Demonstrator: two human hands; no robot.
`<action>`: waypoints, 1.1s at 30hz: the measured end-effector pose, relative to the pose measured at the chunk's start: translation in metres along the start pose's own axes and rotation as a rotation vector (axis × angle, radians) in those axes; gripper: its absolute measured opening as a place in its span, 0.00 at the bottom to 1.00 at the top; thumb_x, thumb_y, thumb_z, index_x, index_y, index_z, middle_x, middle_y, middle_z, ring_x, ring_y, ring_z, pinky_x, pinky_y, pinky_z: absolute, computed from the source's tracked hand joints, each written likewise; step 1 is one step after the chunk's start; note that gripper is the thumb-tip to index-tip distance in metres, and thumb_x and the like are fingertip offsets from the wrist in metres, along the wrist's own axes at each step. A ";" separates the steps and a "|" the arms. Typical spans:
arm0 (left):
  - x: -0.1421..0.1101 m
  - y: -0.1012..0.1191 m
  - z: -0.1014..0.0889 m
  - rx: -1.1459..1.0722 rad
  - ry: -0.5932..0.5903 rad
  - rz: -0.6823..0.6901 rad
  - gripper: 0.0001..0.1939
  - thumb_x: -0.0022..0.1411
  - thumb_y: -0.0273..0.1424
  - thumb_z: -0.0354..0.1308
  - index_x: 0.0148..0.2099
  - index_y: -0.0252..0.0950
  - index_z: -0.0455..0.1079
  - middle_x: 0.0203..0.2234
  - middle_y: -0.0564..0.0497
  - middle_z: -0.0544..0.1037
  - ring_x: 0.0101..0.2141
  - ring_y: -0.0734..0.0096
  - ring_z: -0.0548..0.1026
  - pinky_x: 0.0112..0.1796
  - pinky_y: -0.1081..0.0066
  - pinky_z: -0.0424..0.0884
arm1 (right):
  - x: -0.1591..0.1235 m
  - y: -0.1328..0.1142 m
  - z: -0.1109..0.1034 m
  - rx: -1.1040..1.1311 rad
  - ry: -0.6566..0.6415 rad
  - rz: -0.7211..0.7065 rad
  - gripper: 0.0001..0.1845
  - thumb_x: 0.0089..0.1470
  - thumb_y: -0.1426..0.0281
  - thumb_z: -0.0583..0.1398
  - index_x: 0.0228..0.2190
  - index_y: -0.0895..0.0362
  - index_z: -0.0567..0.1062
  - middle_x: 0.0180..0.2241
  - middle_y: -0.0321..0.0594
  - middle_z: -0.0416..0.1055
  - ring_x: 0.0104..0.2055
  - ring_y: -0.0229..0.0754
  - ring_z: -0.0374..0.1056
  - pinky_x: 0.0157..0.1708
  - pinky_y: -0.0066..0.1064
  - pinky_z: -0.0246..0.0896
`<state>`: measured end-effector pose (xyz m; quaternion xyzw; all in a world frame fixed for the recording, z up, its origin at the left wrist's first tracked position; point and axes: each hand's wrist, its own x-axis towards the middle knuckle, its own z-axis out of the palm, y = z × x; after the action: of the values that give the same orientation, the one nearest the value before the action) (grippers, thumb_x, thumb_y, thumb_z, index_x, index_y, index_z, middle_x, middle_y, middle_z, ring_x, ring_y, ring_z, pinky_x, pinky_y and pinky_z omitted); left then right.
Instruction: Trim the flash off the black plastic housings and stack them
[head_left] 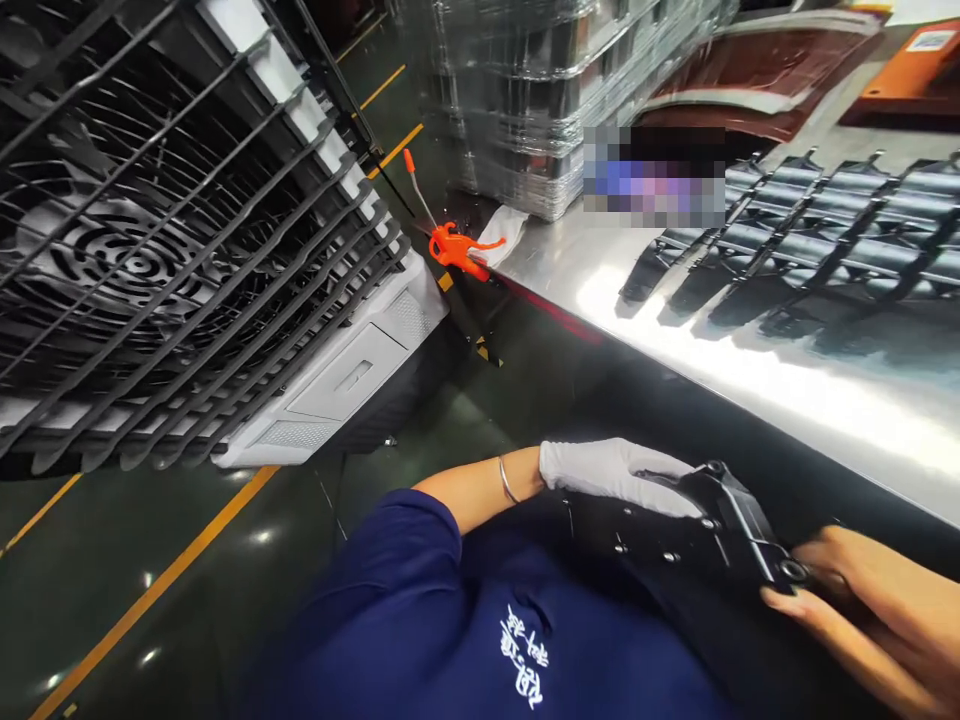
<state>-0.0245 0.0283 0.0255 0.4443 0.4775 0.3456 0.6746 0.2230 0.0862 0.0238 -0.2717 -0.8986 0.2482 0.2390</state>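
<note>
My left hand, in a white glove with a metal bangle at its wrist, is closed on a glossy black moulded part. I hold this part close to my body, above the table's front edge. Bare and slightly blurred, my right hand pinches the part's near right end, beside a round ringed hole, with the thumb below and bent fingers above. Below the gloved hand is a dark area with several small shiny spots; whether it belongs to the part I cannot tell.
Similar black parts lie in rows on the shiny metal table. An orange air blow gun hangs at its left corner near a white cloth. A large fan cooler stands left. Film-wrapped stacks rise behind. Brown panels lie at the back.
</note>
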 end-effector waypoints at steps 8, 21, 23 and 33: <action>0.002 -0.010 -0.006 -0.051 -0.153 -0.013 0.29 0.55 0.43 0.63 0.55 0.31 0.70 0.46 0.44 0.77 0.48 0.57 0.73 0.49 0.63 0.68 | 0.023 -0.027 -0.015 -0.106 -0.054 -0.188 0.19 0.59 0.57 0.56 0.22 0.55 0.67 0.19 0.34 0.61 0.19 0.34 0.57 0.19 0.27 0.49; 0.011 -0.016 0.006 -0.061 -0.163 0.010 0.32 0.51 0.53 0.62 0.47 0.32 0.74 0.41 0.44 0.78 0.43 0.57 0.75 0.45 0.63 0.69 | 0.014 -0.022 -0.011 -0.149 0.068 -0.137 0.28 0.59 0.49 0.51 0.21 0.58 0.69 0.19 0.35 0.60 0.20 0.34 0.54 0.21 0.27 0.46; 0.011 -0.017 0.007 -0.066 -0.148 0.003 0.33 0.50 0.54 0.62 0.48 0.31 0.73 0.41 0.43 0.78 0.43 0.56 0.75 0.46 0.63 0.69 | 0.014 -0.022 -0.011 -0.168 0.048 -0.140 0.28 0.60 0.51 0.52 0.18 0.57 0.67 0.18 0.34 0.59 0.20 0.33 0.53 0.20 0.27 0.44; 0.008 -0.012 0.006 -0.072 -0.133 -0.016 0.34 0.49 0.53 0.63 0.49 0.31 0.73 0.41 0.43 0.78 0.43 0.56 0.74 0.46 0.63 0.68 | 0.014 -0.027 -0.012 -0.056 -0.037 -0.095 0.26 0.61 0.54 0.53 0.17 0.56 0.62 0.16 0.33 0.59 0.18 0.32 0.53 0.20 0.27 0.45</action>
<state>-0.0162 0.0291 0.0128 0.4380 0.4224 0.3267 0.7232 0.2096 0.0792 0.0526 -0.2304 -0.9213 0.2165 0.2264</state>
